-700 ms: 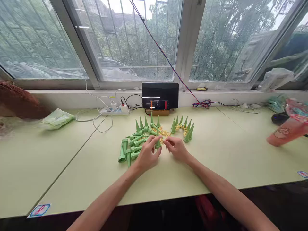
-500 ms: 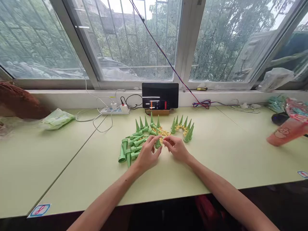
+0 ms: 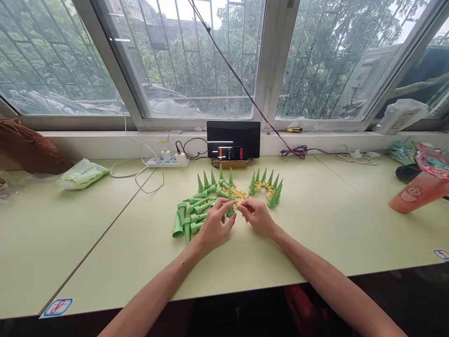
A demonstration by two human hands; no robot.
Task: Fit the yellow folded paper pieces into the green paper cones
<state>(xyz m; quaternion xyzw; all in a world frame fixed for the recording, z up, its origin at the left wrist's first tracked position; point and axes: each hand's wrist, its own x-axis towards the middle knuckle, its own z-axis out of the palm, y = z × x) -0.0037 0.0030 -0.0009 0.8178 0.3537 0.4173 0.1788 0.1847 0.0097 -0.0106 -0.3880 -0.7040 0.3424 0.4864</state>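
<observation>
My left hand (image 3: 216,223) curls round an upright green plastic spike (image 3: 230,210), its thumb and forefinger at either side near the wide base. Right beside it, my right hand (image 3: 257,217) is closed in a pinch close to the spike; whatever lies between those fingertips is too small to make out. Small yellow pieces (image 3: 240,194) are scattered just beyond both hands. A heap of green spikes (image 3: 198,208) lies on its sides to the left of my left hand. More spikes (image 3: 275,192) stand upright in a curve on the right, around further yellow pieces (image 3: 263,185).
A black tablet (image 3: 233,133) leans at the back, with a phone (image 3: 231,153) showing a timer before it. A power strip (image 3: 168,161) with cables and a green packet (image 3: 84,174) lie left. A pink tumbler (image 3: 414,192) is tilted at the right of the table (image 3: 315,224).
</observation>
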